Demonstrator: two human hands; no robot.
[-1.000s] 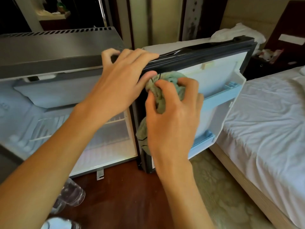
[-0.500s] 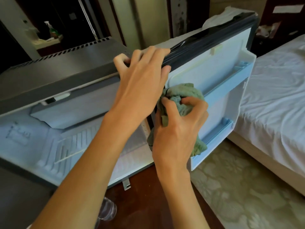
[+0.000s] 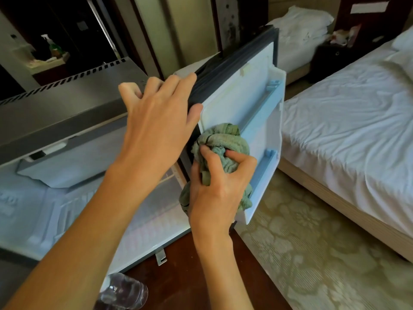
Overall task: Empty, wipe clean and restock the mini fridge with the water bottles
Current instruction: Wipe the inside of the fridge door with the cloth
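The mini fridge (image 3: 67, 113) stands open, its white inside bare of bottles. Its door (image 3: 252, 104) swings out to the right, with two pale blue shelves on the inner face. My left hand (image 3: 156, 121) rests over the door's top edge by the hinge, fingers curled on the dark rubber seal. My right hand (image 3: 216, 184) is bunched around a green cloth (image 3: 220, 142), pressing it against the door's inner panel near the hinge side. A clear water bottle (image 3: 121, 291) lies on the dark wooden floor at the bottom edge, partly cut off.
A bed with white sheets (image 3: 348, 135) runs along the right. A patterned beige carpet (image 3: 312, 253) covers the floor between bed and fridge. A dark nightstand (image 3: 330, 57) sits behind, and a spray bottle (image 3: 52, 45) stands on a shelf at upper left.
The view has shifted left and closer, so the door sits more centred. My right hand has slid the cloth lower down the inner door panel; my left hand stays on the door's top edge.
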